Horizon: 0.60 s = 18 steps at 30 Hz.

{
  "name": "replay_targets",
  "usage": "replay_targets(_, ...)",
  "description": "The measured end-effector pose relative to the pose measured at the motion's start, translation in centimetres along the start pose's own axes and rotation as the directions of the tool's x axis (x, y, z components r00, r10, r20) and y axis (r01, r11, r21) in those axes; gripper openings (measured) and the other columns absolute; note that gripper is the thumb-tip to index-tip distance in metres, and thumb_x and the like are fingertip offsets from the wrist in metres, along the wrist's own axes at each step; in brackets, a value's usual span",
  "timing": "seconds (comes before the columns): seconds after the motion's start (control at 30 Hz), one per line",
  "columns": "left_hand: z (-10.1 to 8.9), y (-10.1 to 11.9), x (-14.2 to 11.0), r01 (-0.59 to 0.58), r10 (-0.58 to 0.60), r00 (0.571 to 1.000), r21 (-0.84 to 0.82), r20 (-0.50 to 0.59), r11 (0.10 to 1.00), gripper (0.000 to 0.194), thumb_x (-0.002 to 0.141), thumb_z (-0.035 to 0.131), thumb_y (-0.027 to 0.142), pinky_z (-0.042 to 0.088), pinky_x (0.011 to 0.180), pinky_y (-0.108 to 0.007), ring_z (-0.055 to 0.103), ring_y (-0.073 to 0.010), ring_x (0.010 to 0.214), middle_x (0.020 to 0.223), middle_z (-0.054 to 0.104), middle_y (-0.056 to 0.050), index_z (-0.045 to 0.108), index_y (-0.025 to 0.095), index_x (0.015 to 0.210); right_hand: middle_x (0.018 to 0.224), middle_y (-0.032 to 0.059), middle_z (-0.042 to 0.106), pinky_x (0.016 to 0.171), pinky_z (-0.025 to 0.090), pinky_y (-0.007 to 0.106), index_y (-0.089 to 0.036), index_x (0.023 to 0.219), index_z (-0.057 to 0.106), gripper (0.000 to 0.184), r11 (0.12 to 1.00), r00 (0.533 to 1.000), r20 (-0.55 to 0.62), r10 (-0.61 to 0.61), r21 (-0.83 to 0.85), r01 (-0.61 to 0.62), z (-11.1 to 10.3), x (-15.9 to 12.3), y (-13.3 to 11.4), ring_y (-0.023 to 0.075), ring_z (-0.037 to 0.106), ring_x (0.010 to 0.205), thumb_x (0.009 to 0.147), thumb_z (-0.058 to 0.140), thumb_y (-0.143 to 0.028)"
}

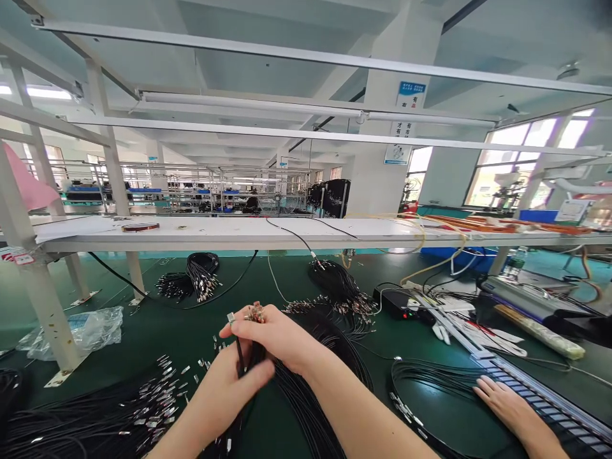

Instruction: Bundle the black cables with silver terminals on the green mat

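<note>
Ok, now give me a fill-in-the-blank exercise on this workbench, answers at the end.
1. The left hand and right hand hold ____ cables.
2. The tabletop is coloured ____.
3. The crumpled clear plastic lies on the ____ side of the picture.
4. Another person's hand shows on the ____ side.
Missing words: black; green; left; right.
</note>
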<state>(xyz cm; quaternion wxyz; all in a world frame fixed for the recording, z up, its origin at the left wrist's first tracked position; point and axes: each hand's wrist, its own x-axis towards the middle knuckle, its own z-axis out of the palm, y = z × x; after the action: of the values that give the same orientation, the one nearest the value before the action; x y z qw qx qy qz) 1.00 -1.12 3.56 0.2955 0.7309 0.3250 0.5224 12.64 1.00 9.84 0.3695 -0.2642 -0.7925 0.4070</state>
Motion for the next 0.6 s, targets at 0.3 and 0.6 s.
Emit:
replay_targets(0.3,0.2,-1.0,0.8,0.182,-0.174,0.983,-0.368,0.055,0.912,0.024,0.077,0.041,0.039,0.037,0.041,-0.019,0.044,-0.0063,0.039,0.051,0.051,0.002,0.042,0.015,0.072,0.121,0.0043,0.049,0.085,0.036,0.031,-0.023,0.102,0.057,0.036,0.950,0.997,0.001,-0.083,-0.302,0.080,-0.1,3.5,-3.2,0.0177,0.042,0.109,0.077,0.043,-0.045)
replay_targets(0.6,-1.5,-2.5,0.1,0.250,-0.228,0.967,-0.612,0.115,0.750,0.023,0.072,0.052,0.035,0.030,0.033,-0.017,0.034,-0.0038,0.032,0.048,0.045,0.004,0.044,0.015,0.080,0.126,0.0061,0.047,0.095,0.030,0.035,-0.022,0.120,0.046,0.054,0.819,0.874,0.483,0.041,-0.518,0.248,1.4,5.8,-1.9,0.0221,0.040,0.114,0.075,0.042,-0.053)
